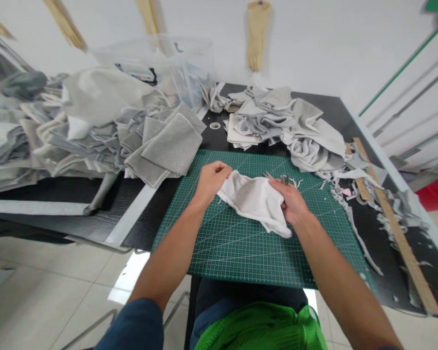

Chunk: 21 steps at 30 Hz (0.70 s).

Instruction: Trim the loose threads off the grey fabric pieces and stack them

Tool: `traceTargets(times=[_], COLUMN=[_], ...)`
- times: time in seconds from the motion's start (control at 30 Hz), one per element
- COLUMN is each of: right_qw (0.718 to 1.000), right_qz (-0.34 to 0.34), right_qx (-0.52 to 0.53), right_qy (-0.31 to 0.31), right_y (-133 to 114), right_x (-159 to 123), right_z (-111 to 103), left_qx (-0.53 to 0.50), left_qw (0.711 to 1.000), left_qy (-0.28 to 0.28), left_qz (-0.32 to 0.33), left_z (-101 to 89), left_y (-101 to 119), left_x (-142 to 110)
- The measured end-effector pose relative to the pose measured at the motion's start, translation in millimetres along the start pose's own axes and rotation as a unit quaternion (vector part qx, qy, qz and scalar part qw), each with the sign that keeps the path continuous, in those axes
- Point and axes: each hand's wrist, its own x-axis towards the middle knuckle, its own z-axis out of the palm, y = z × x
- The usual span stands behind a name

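Observation:
A small white fabric piece (253,197) is stretched between my hands above the green cutting mat (237,257). At its upper left corner my left hand (213,181) is closed in a pinch on the edge. My right hand (289,198) grips the cloth's right side, fingers partly hidden behind it. Metal thread snips (284,180) also sit in that hand, with their tips showing above the cloth near the thumb. Loose white threads (297,183) show just beyond the snips. The cloth's lower right corner hangs down over the mat.
Piles of grey cloth pieces lie to the left (171,143) and at the back (266,114). A clear plastic bin (190,68) stands behind the left pile. At right are a wooden ruler (394,223) and fabric scraps (350,214). A tape roll (215,126) lies beyond the mat.

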Motion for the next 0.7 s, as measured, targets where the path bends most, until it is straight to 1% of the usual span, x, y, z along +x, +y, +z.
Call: traceTargets(times=[0.03,0.07,0.13,0.17,0.2,0.23,0.27,0.33,0.43,0.5,0.6,0.63,0.7], right_qw=[1.0,0.999,0.997,0.996,0.996,0.996,0.996,0.997,0.996,0.991,0.984,0.983,0.981], right_qz=[-0.008,-0.019,-0.046,-0.057,-0.065,-0.07,-0.073,-0.071,-0.063,-0.045,-0.017,-0.021,-0.052], right_qx=[0.016,0.031,0.052,0.058,0.06,0.059,0.056,0.033,-0.05,-0.113,-0.161,-0.165,-0.169], right_qy=[0.016,0.029,0.034,0.028,0.021,0.017,0.018,0.025,0.045,0.063,0.074,0.076,0.079], right_y=[0,-1,-1,0,1,2,3,6,12,17,25,27,28], right_x=[1,2,3,4,5,6,7,9,12,14,16,17,16], right_z=[0,-1,-2,-3,-4,-4,-5,-8,-12,-14,-17,-17,-16], left_qx=[-0.002,-0.004,0.011,0.026,0.044,0.062,0.078,0.102,0.125,0.14,0.133,0.119,0.097], left_qw=[0.997,0.987,0.945,0.922,0.904,0.893,0.89,0.894,0.907,0.916,0.934,0.94,0.95], left_qy=[-0.071,-0.152,-0.312,-0.368,-0.403,-0.418,-0.418,-0.399,-0.368,-0.345,-0.313,-0.305,-0.29], left_qz=[-0.025,-0.054,-0.101,-0.12,-0.137,-0.153,-0.166,-0.176,-0.16,-0.148,-0.11,-0.09,-0.06], left_z=[-0.6,-0.8,0.4,1.9,3.9,6.4,9.3,15.5,25.1,31.3,38.2,39.2,38.9], left_y=[4,7,12,13,13,12,11,6,-2,-7,-13,-15,-17], left_x=[-4,-8,-16,-19,-22,-24,-25,-25,-24,-25,-26,-26,-25])
